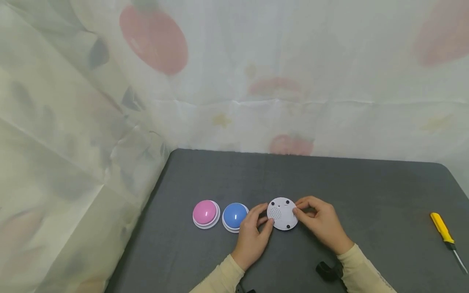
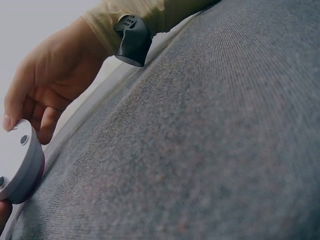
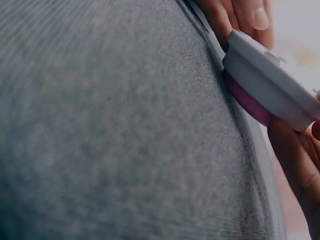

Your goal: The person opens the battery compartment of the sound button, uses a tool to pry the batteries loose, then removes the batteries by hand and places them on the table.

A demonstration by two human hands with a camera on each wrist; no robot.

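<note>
A round buzzer button is turned over, its white underside (image 1: pixel 281 214) with speaker holes and dark round spots facing up. Its purple dome (image 3: pixel 247 101) points down in the right wrist view, close to the cloth. My left hand (image 1: pixel 253 236) holds the button's left edge, thumb at the rim. From the other side my right hand (image 1: pixel 322 221) pinches the right edge, thumb on the underside. Left of it stand a blue buzzer button (image 1: pixel 235 215), partly behind my left fingers, and a pink buzzer button (image 1: pixel 205 213), both domes up.
A screwdriver (image 1: pixel 442 228) with a yellow handle lies at the far right of the grey table (image 1: pixel 176 260). Pale printed curtains (image 1: pixel 227 81) hang along the back and left sides. A black wrist camera (image 2: pixel 134 42) sits below the right sleeve.
</note>
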